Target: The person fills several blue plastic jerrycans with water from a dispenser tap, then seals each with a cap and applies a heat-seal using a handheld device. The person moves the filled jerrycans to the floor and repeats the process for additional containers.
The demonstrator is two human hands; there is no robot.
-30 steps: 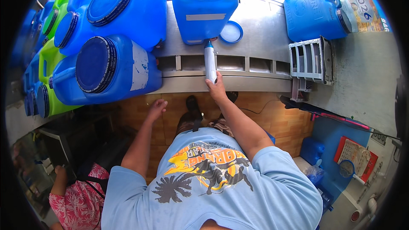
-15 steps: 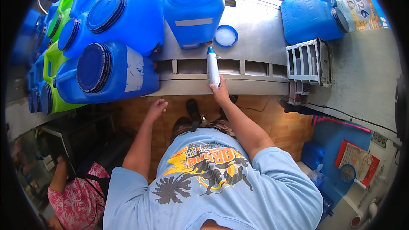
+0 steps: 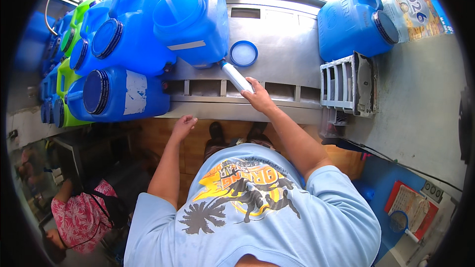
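My right hand (image 3: 258, 96) is wrapped round the lower end of a slim silver cylinder with a dark teal tip (image 3: 237, 77). It slants up and left, and its tip meets or nearly meets the lower corner of an uncapped blue jug (image 3: 213, 24). A pale streak, either a stream or a tube, shows inside the jug's wide mouth. Beside the jug, a round blue lid (image 3: 244, 53) lies on the steel counter (image 3: 277, 39). By the counter's front edge hangs my left hand (image 3: 185, 125), fingers loosely curled, with nothing visible in them.
Several blue and green jugs, one a capped blue jug (image 3: 126, 94), crowd the left. At the right stand another blue jug (image 3: 354, 24) and a grey slatted holder (image 3: 341, 86). Another person in a pink patterned shirt (image 3: 84, 212) is at the lower left.
My right hand has tilted the silver cylinder from upright to a leftward slant, bringing its tip to the jug's lower corner. The view has shifted; my left hand stays curled.
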